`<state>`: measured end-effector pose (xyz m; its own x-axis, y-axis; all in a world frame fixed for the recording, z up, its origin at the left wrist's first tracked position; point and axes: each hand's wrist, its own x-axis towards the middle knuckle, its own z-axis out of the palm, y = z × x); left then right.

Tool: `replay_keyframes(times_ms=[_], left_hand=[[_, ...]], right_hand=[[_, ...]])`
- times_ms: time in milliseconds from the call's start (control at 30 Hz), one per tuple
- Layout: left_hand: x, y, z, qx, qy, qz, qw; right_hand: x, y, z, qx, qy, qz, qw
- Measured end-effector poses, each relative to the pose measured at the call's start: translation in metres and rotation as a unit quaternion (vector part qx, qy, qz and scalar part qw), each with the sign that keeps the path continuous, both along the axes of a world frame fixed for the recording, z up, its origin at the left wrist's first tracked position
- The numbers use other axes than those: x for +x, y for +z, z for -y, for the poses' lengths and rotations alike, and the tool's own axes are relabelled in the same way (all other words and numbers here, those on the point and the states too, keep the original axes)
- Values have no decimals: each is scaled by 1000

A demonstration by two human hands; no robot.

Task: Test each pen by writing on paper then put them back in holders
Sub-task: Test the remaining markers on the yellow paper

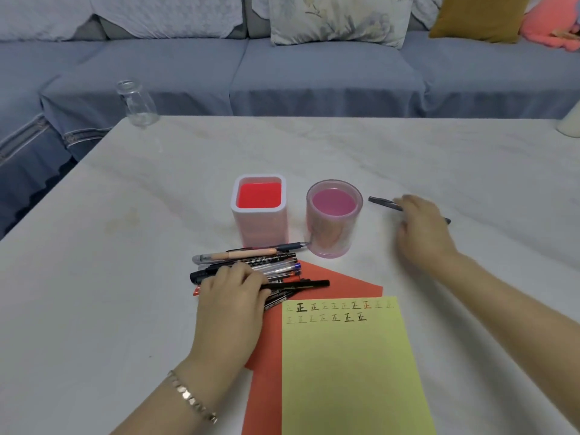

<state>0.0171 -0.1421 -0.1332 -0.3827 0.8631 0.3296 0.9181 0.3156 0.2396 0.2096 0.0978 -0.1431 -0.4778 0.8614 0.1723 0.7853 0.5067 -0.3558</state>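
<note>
Two holders, both empty and upright on the table (125, 246): square white holder (259, 211) with a red inside, round pink holder (334, 219) just right of it. In front of the square one the pile of pens (251, 262) lies flat, partly on the red sheet (345, 282). The yellow paper (351, 372) overlaps that sheet and carries two rows of test marks, so I'd say testing is mostly done and putting back not yet started. The left hand (230, 296) sits on the pile, fingers curled over the barrels, with a black marker (301, 284) sticking out rightward from under them. One dark pen (381, 203) lies alone, right of the round holder. The right hand (422, 229) is over its middle with fingers bent down onto it, but motion blur means I can't tell if it's pinching or just touching. Handling: pens are light, stiff, smooth plastic, and the round barrels will likely roll on this slick top. Take at mid-barrel, thumb against two fingers, not at tip or cap. The pile is loose, so pulling one from underneath will drag its neighbours. The holders look light too; the round one could tip if a pen hits the rim.
</note>
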Motion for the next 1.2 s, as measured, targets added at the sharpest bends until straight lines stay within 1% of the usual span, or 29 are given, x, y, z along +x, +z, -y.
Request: replay_keyframes(times_ms=[67,133,200,267,300,367,433,467,500,533,567,600,633,700,733,767,800,833,867,933,1000,1033,1100,1133,1200], left_hand=[[-5,-5,6,-5,16,-11,1000],[-6,-9,8,-5,19,-22,1000],[-6,-13,8,-13,19,-27,999],[-3,-14,7,-19,17,-24,999],[0,-14,6,-15,15,-20,1000],[6,-9,3,3,7,-3,1000],[17,-2,-2,19,-15,30,999],[24,1,-5,26,-34,53,998],[32,6,-8,31,-55,85,994],[40,13,-10,32,-76,129,988],[50,20,-12,32,-92,180,979],[60,29,-13,25,-106,237,965],[70,34,-14,13,-119,302,946],[86,39,-15,-22,-149,437,887],[93,41,-15,-37,-171,478,861],[98,42,-16,-42,-188,504,842],[101,41,-16,-36,-196,513,835],[103,38,-16,-32,-198,504,840],[105,33,-16,-32,-194,481,854],[108,19,-11,-43,-175,408,895],[108,-5,1,-58,-148,262,952],[107,-17,8,-69,-140,191,969],[103,-35,20,-64,-167,78,981],[100,-44,24,-51,-190,46,979],[91,-50,25,-17,-235,28,971]], right_hand=[[-3,-3,-24,-18,-51,98,994],[-2,-9,-36,-29,-95,162,982],[2,-13,-38,-20,-117,174,978],[8,-14,-34,-24,-101,153,983],[12,-12,-29,-44,-94,118,988],[20,-2,-14,-86,-89,15,992],[27,15,9,-127,-110,-104,980],[31,26,24,-175,-123,-180,960],[33,38,42,-251,-126,-276,919],[35,50,59,-333,-116,-368,861],[37,60,76,-386,-100,-431,809],[38,68,92,-409,-79,-455,787],[39,72,105,-406,-61,-455,790],[38,75,127,-384,-37,-452,804],[36,75,136,-380,-25,-460,802],[34,73,143,-380,-12,-468,798],[31,71,149,-380,-5,-466,799],[28,67,153,-377,-3,-455,807],[24,63,156,-376,-8,-443,813],[18,51,160,-385,-20,-425,819],[16,40,163,-375,-35,-411,830],[17,35,163,-360,-46,-405,839],[20,29,161,-334,-67,-398,852],[22,27,160,-327,-74,-393,856],[26,24,156,-322,-84,-386,861]])
